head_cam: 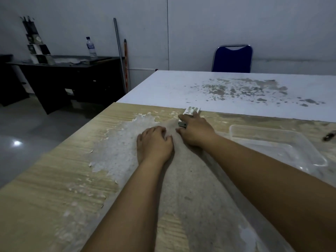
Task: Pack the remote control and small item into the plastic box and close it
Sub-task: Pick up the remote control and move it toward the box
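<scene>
A white remote control (192, 110) with rows of buttons lies near the far edge of the worn wooden table (54, 179). My right hand (195, 130) lies over its near end, fingers wrapped around it. My left hand (154, 142) rests palm down on the table just left of it, fingers curled, holding nothing that I can see. The clear plastic box (276, 142) sits open on the right, beside my right forearm. A small dark item (329, 136) lies on the table past the box's right side.
A white table (236, 88) with a peeled surface abuts the wooden one at the back, with a blue chair (232, 59) behind it. At the far left, a dark desk (63, 70) carries a water bottle (91, 47).
</scene>
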